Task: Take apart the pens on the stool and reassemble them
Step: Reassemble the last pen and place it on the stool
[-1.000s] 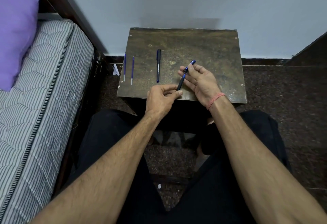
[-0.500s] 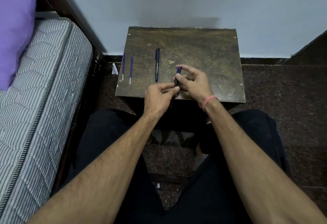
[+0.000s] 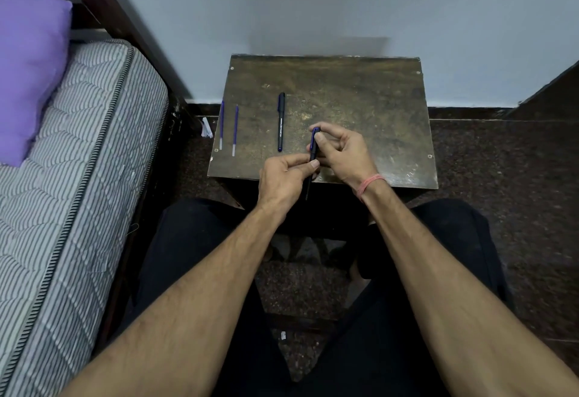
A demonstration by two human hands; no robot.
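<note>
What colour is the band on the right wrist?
Pinkish red band; the head view shows it.

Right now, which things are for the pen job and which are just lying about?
For the job: held pen, both hands (left, right), black pen, two refills, stool.
Lying about: pillow, mattress, paper scrap.

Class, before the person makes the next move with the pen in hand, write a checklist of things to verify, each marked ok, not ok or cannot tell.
1. Pen gripped by both hands: ok; left hand low on it, right hand near the top.
2. Cap on the held pen: cannot tell, fingers cover it.
3. Two refills lie on the stool, apart: ok.
4. Second pen lies flat, clear of the hands: ok.
5. Left refill safely away from the stool's edge: not ok.
</note>
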